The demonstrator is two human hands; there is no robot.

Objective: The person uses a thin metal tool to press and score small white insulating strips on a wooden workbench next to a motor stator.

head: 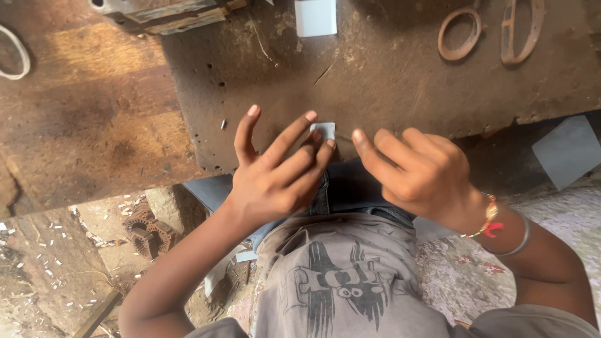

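Our left hand (275, 175) pinched a small pale square piece (323, 130) at the near edge of the rusty metal bench (388, 81), other fingers splayed; right hand (421, 172) curled loosely just beside it, grasping nothing we could see.

Left hand (275, 172) with fingers spread, right hand (419, 172) loosely curled, fingertips close together, both palms down.

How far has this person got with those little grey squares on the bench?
Done: hard to say; no finished pile shows. A larger pale square lies at the bench's far edge, and small pale offcuts litter the ground. In hand: the left hand pinches one small grey square at the rusty bench edge, with the right hand beside it. Left: the rusty rings lie untouched.
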